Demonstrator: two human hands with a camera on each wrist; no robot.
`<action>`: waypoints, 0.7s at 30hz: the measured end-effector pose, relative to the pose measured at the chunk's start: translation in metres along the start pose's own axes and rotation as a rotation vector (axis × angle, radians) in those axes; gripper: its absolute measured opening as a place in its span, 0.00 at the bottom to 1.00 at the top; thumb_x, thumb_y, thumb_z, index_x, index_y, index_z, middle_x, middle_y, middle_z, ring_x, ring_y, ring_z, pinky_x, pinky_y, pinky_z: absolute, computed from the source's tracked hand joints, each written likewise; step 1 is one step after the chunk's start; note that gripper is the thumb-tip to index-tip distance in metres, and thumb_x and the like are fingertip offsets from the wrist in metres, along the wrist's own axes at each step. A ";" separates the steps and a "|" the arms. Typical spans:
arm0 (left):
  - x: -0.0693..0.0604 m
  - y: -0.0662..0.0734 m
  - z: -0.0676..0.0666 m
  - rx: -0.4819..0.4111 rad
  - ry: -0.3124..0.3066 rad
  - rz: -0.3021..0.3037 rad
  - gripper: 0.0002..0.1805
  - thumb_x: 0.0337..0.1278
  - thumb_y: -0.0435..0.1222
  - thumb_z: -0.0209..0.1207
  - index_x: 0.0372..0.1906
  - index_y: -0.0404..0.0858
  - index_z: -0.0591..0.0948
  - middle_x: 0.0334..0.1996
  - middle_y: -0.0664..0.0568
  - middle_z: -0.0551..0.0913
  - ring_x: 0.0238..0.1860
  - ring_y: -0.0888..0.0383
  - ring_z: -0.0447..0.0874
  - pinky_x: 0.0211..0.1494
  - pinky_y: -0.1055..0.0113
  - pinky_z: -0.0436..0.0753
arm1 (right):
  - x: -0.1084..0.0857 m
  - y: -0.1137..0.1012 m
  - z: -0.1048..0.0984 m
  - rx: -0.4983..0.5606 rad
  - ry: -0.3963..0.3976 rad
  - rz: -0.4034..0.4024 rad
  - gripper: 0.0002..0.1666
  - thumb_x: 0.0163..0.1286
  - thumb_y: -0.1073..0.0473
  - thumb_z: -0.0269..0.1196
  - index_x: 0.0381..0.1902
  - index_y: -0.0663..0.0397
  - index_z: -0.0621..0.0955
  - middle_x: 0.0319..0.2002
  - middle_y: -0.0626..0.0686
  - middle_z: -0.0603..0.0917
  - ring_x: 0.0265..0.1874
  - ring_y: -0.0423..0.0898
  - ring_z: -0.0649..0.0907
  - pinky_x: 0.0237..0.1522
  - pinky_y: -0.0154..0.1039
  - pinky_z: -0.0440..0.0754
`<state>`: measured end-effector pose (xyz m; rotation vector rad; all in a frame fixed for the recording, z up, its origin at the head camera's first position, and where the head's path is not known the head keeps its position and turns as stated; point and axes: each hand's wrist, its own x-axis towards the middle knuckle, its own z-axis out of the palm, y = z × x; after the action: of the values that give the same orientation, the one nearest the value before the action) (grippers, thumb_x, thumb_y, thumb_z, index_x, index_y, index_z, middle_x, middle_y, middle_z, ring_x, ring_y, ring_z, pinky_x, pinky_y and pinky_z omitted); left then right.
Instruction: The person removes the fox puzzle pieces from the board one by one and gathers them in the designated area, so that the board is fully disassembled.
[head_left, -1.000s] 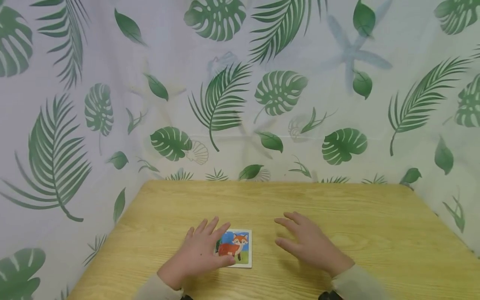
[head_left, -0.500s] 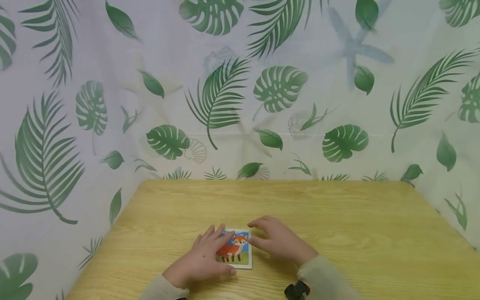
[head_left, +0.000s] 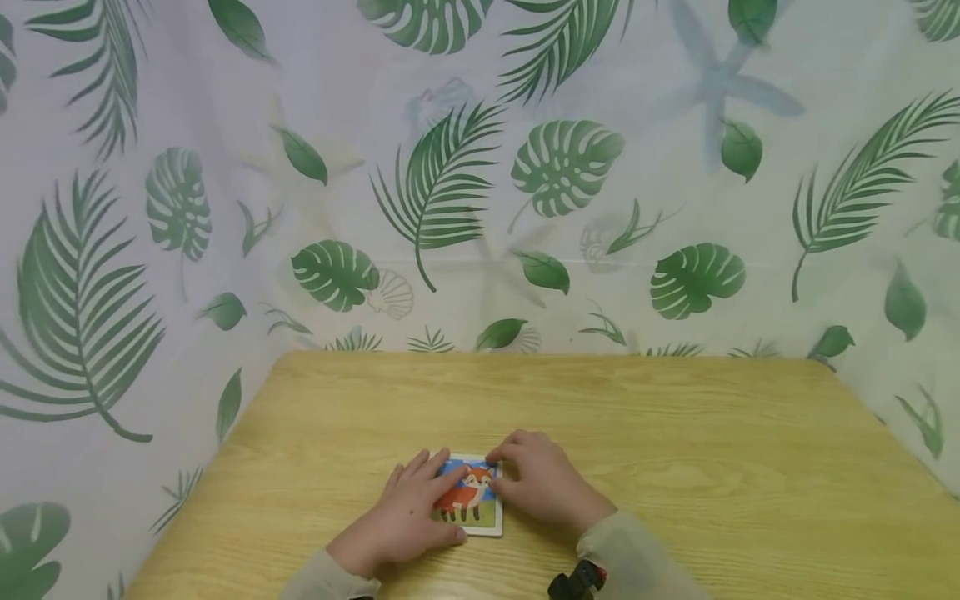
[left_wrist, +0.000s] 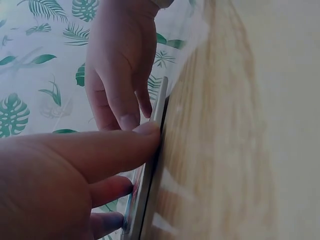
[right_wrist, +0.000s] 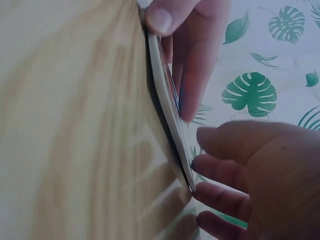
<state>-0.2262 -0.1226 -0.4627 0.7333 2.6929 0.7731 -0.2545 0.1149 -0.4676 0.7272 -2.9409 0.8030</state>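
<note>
Your left hand (head_left: pixel 408 512) and right hand (head_left: pixel 547 483) touch a fox picture (head_left: pixel 467 497) in a white frame (head_left: pixel 489 532).
The frame lies on the wooden table (head_left: pixel 675 433) at 6 o'clock in the head view, with the picture inside it. Your left hand is at 8 o'clock of the fox, thumb wide apart from its fingers, which lie on the picture. Your right hand is at 3 o'clock, fingertips at the frame's edge, with a small gap between thumb and fingers. A leafy cloth (head_left: pixel 480 183) hangs at 12 o'clock.
</note>
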 end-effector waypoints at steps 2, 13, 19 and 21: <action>0.000 0.000 0.000 0.016 -0.002 0.001 0.45 0.57 0.56 0.69 0.77 0.46 0.67 0.79 0.42 0.53 0.78 0.35 0.42 0.74 0.33 0.42 | 0.001 0.000 0.003 -0.021 0.013 0.009 0.14 0.65 0.51 0.70 0.48 0.46 0.87 0.48 0.48 0.80 0.53 0.54 0.77 0.58 0.59 0.73; -0.004 0.000 0.001 0.008 -0.051 -0.043 0.45 0.56 0.57 0.69 0.78 0.49 0.67 0.81 0.42 0.48 0.79 0.37 0.39 0.75 0.36 0.42 | 0.002 -0.003 0.008 -0.058 0.029 0.059 0.11 0.62 0.51 0.73 0.43 0.41 0.87 0.46 0.45 0.80 0.51 0.51 0.77 0.57 0.59 0.72; -0.006 0.002 -0.001 0.059 -0.056 -0.049 0.44 0.59 0.58 0.66 0.78 0.52 0.66 0.81 0.44 0.49 0.79 0.36 0.38 0.71 0.29 0.39 | 0.002 -0.003 0.008 -0.105 0.040 0.022 0.11 0.62 0.51 0.73 0.42 0.43 0.89 0.45 0.45 0.81 0.47 0.49 0.77 0.53 0.55 0.76; -0.005 0.003 -0.001 0.083 -0.050 -0.057 0.43 0.58 0.59 0.65 0.78 0.54 0.66 0.81 0.45 0.50 0.79 0.36 0.39 0.69 0.26 0.38 | 0.002 -0.004 0.008 -0.117 0.038 0.016 0.11 0.62 0.51 0.73 0.42 0.44 0.89 0.45 0.45 0.81 0.46 0.49 0.77 0.52 0.54 0.77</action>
<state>-0.2207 -0.1236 -0.4594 0.6813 2.7018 0.6252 -0.2537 0.1076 -0.4722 0.6733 -2.9333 0.6317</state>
